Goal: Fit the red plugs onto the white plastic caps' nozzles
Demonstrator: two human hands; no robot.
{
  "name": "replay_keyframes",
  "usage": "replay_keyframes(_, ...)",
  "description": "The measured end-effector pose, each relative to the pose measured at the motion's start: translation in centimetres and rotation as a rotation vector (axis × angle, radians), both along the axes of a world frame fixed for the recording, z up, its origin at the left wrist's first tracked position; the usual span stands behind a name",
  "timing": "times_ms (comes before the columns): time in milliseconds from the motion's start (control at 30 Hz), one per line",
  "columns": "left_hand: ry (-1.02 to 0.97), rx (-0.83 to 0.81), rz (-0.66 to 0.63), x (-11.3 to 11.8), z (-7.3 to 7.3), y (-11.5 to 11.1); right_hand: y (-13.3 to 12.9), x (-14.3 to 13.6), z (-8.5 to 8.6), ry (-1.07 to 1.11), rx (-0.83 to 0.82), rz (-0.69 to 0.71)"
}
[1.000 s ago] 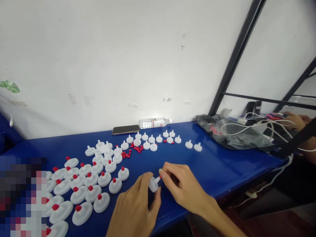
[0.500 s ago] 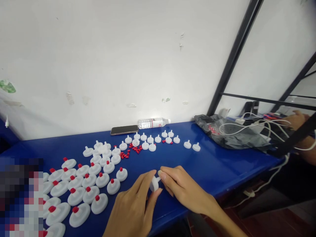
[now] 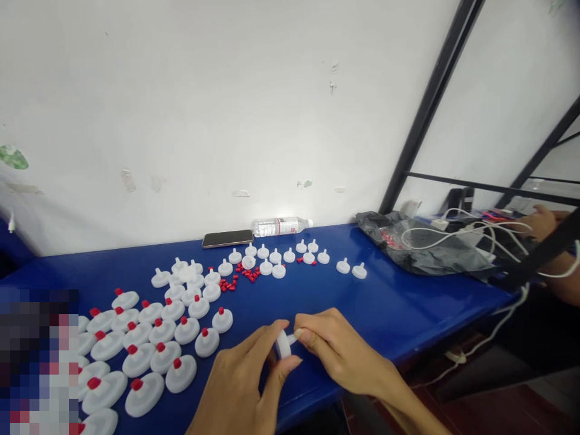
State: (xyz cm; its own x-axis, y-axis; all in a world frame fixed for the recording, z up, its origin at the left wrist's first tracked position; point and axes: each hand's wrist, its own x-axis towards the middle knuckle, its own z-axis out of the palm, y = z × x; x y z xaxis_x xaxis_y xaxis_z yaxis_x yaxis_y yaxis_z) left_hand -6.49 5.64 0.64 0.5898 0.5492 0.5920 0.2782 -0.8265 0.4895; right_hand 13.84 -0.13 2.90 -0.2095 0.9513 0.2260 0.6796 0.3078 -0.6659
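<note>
My left hand (image 3: 254, 374) holds a white round cap (image 3: 283, 345) on edge between fingers and thumb, its stem pointing right. The fingers of my right hand (image 3: 339, 347) are pinched at the tip of that stem; whether a red piece is between them is hidden. To the left stand several white caps with red tips (image 3: 207, 342). Behind them and along the back are several white caps with bare stems (image 3: 278, 270). Small loose red pieces (image 3: 251, 275) lie among these on the blue table (image 3: 362, 314).
A phone (image 3: 227, 238) and a clear bottle (image 3: 281, 226) lie by the wall. At the right are a dark plastic bag (image 3: 421, 257), white cables (image 3: 457, 244), a black metal frame (image 3: 426, 115) and another person's hand (image 3: 539, 223).
My right hand has shifted slightly right and down along the stem. The cap in my left hand has turned and dropped a little. The other person's hand at the far right has moved slightly.
</note>
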Motion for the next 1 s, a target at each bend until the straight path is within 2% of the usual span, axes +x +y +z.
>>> replay_keyframes(267,-0.006,0.094,0.008,0.3,-0.4,0.1,0.2,0.1,0.1,0.015,0.011,0.047)
replay_keyframes(400,-0.012,0.084,0.015,0.3,-0.2,0.1,0.1,-0.3,0.1,0.034,0.03,-0.007)
replay_keyframes(567,0.139,0.177,0.139,0.8,0.2,-0.1,0.3,-1.0,0.0,0.033,0.075,-0.138)
replay_keyframes(800,0.211,0.353,0.275,1.3,-0.8,0.0,0.2,-1.1,0.1,0.025,0.077,-0.159)
replay_keyframes(933,0.23,0.301,0.424,1.2,-0.7,0.1,0.3,-1.0,0.0,-0.001,0.064,-0.23)
replay_keyframes(1000,0.185,0.281,0.458,1.2,-0.2,-0.1,0.5,-1.0,0.0,-0.028,0.04,-0.28)
